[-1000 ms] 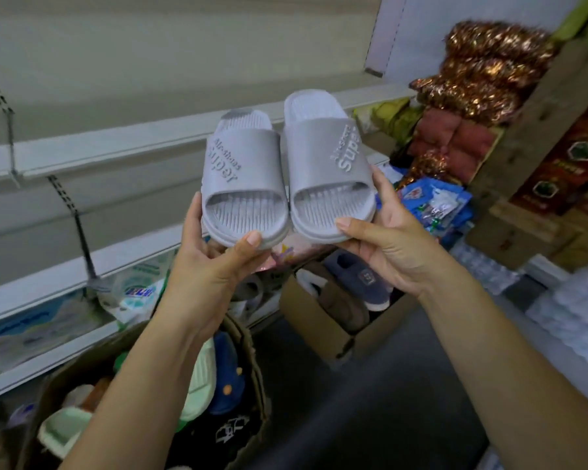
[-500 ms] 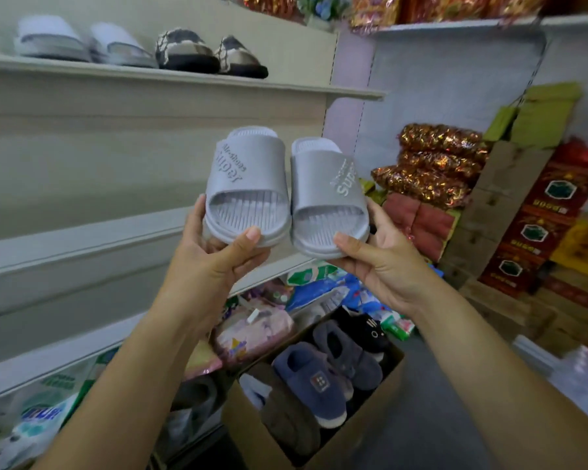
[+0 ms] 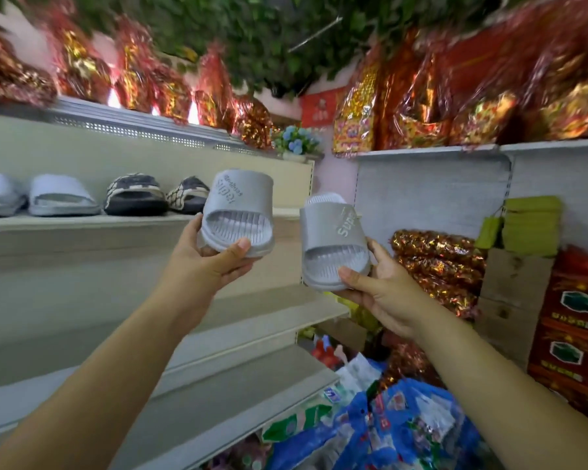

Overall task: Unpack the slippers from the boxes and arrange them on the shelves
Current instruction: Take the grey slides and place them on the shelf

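the shelf point(image 3: 82, 222) runs in from 9 o'clock toward centre. it carries a pale grey pair point(image 3: 60, 198) and, to its right, a dark checked pair point(image 3: 134, 195).

the free stretch to the right of the checked pair is what my next move turns on. it lies at 12 o'clock from my left hand point(image 3: 211, 262), just behind the left slipper point(image 3: 238, 212), so i judge the left hand the nearer one. my right hand point(image 3: 384, 293) holds the right slipper point(image 3: 333, 239) out at 3 o'clock, past the shelf's end.

both slippers are up in the air and apart from each other. each long axis runs from my fingers up toward 12. each hand grips the near end of its slipper, thumb on the rim, fingers curled under the sole.

they are plain grey moulded slides with a ribbed footbed and raised lettering on the strap. the right one reads "super"; the left i can't quite read, probably the same.
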Tool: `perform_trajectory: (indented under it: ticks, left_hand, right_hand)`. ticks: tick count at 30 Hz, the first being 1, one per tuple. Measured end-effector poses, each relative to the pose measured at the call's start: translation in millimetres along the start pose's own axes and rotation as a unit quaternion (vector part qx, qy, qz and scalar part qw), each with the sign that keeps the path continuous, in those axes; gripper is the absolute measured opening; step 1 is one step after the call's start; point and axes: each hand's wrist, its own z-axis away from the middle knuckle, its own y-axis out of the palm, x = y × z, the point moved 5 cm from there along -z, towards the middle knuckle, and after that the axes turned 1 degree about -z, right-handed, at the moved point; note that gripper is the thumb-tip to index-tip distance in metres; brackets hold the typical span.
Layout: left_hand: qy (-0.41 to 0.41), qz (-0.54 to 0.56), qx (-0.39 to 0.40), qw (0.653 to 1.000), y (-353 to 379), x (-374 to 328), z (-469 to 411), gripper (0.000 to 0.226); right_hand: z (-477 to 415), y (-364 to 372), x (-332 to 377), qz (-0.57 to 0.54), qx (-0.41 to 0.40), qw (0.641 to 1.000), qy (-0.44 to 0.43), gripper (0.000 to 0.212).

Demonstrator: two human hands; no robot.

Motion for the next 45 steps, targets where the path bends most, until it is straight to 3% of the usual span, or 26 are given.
perform_trajectory:
  ticks: [11,19,25,28,30,32,34,36,37,40,45]
  left_hand:
    - [-0.010,-0.067,-0.070,0.995,65,23,-94,0.062]
    - [-0.025,-0.127,-0.180,0.975,98,52,-146,0.043]
    - [-0.038,-0.190,-0.239,0.951,99,74,-179,0.031]
    - [-0.045,-0.228,-0.263,0.936,93,82,-192,0.038]
    - [-0.039,-0.332,-0.291,0.896,86,82,-199,0.044]
    - [-0.049,-0.519,-0.309,0.796,78,79,-205,0.060]
    - [-0.068,-0.663,-0.318,0.674,73,74,-207,0.079]
    - [-0.070,-0.729,-0.307,0.608,74,72,-208,0.089]
    - [-0.070,-0.738,-0.296,0.602,75,72,-209,0.089]
    - [-0.068,-0.717,-0.278,0.636,69,76,-213,0.087]
    - [-0.073,-0.722,-0.282,0.628,52,75,-220,0.090]
  right_hand:
    - [-130,-96,11,0.003,0.047,0.999,-0.015,0.031]
    - [-224,-147,-2,-0.052,0.108,0.993,0.001,0.045]
    - [-275,-149,-15,-0.027,0.132,0.990,0.034,0.038]
    - [-291,-136,-22,-0.014,0.135,0.990,0.028,0.024]
    - [-303,-128,-26,-0.011,0.120,0.992,0.020,0.017]
    - [-315,-125,-30,0.065,0.089,0.994,-0.010,0.024]
    - [-324,-122,-30,0.232,0.066,0.968,-0.071,0.029]
    - [-325,-120,-25,0.340,0.050,0.933,-0.105,0.032]
    - [-325,-118,-24,0.361,0.055,0.924,-0.112,0.034]
    - [-327,-107,-24,0.392,0.091,0.908,-0.122,0.043]
    - [-340,-95,-32,0.466,0.075,0.865,-0.169,0.068]
